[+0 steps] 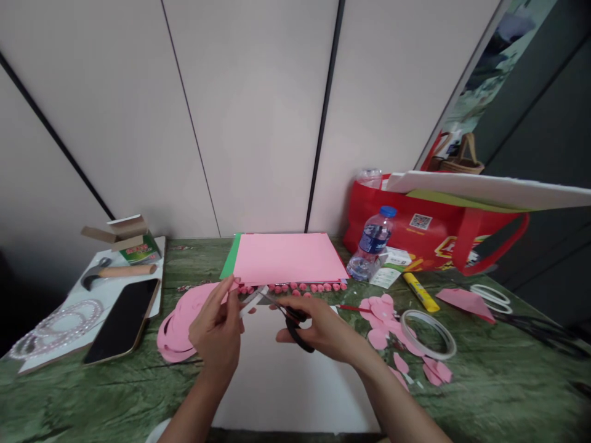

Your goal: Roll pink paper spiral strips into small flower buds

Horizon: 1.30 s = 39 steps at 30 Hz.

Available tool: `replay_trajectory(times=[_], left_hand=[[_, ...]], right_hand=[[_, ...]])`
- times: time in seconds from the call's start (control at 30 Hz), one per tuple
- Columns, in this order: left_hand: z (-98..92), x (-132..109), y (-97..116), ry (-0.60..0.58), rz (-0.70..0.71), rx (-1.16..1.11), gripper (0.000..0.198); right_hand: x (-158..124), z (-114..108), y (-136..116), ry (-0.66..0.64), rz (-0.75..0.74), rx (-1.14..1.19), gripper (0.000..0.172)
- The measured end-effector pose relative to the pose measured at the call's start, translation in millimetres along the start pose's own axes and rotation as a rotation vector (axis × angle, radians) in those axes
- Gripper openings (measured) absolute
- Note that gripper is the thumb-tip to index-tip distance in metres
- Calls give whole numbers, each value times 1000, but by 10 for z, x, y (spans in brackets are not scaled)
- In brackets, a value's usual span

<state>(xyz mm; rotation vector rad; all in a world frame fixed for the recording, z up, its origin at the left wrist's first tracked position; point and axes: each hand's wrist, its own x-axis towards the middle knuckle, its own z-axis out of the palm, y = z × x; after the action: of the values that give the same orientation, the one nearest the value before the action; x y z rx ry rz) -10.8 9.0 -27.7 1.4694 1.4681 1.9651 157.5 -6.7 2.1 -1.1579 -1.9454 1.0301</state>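
Black-handled scissors [299, 338] point toward a narrow, pale strip [252, 302].

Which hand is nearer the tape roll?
Right. The right hand, holding the scissors, is left of the tape roll, with pink paper pieces between them. The left hand, pinching a whitish strip, is farther off, beyond the right hand.
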Motion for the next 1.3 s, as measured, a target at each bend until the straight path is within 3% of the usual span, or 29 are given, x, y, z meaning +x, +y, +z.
replay_trajectory(times=[0.13, 0.37, 0.6, 1.17, 1.3], left_hand=[[7, -3, 8, -4, 0, -26, 25], [24, -12, 87, -47, -101, -95, 25], [46, -15, 186, -38, -212, -127, 28], [43, -15, 201, -54, -218, -136, 29], [50, -15, 191, -106, -185, -122, 27]], right_hand=[[-1, -5, 19, 8, -5, -29, 34], [-6, -8, 43, 115, -38, -287, 19], [4, -39, 9, 147, 2, -447, 24], [-3, -71, -7, 169, 86, -553, 25], [2, -106, 9, 196, 121, -595, 24]])
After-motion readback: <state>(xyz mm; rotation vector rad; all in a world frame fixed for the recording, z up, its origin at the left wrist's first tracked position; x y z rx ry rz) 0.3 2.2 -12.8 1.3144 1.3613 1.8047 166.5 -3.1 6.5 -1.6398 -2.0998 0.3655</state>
